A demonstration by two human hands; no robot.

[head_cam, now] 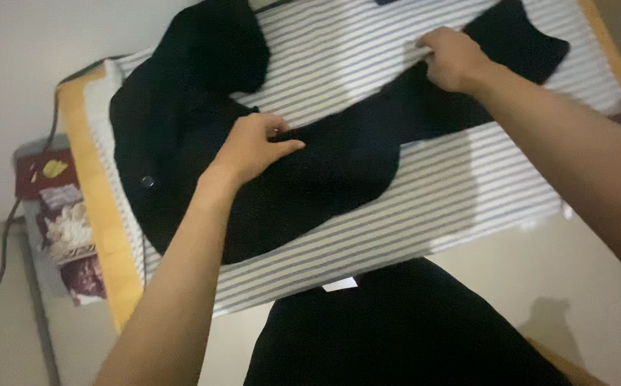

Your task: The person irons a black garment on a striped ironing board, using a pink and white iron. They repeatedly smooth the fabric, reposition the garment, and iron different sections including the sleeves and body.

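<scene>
Your 2 hands pin a black garment [203, 136] on the striped ironing board [467, 193]: left hand [253, 146] pressing mid-sleeve, right hand [453, 57] pinching its far end, the sleeve stretched between them.

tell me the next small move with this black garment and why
Probably draw the right hand outward to pull the sleeve flat: the black garment lies rumpled on the striped board, while the left hand pins its middle.
</scene>
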